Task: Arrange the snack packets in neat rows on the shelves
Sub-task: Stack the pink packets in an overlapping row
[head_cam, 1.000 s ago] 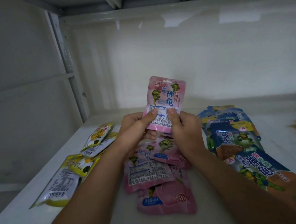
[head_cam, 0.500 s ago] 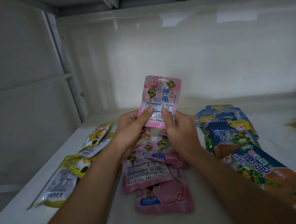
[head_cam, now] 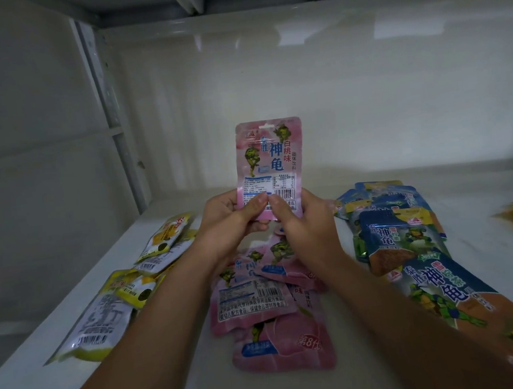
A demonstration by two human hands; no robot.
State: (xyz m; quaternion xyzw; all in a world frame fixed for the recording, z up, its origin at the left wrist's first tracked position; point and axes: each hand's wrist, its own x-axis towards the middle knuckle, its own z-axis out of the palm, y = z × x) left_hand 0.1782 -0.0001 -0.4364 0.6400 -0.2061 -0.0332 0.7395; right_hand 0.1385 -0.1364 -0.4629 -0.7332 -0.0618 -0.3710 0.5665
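Both hands, left (head_cam: 232, 220) and right (head_cam: 301, 221), pinch one pink packet (head_cam: 266, 165) upright at 12 o'clock. Shelf (head_cam: 179, 386): pink pile (head_cam: 269, 312) centre, yellow (head_cam: 118, 298) 9, blue (head_cam: 410, 242) 3. No rows yet, sorting barely begun.

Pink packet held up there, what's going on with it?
A person holds the pink packet upright above the shelf, left hand and right hand both pinching its bottom edge. More pink packets lie heaped below, yellow packets to the left, blue packets to the right. None is in a neat row yet.
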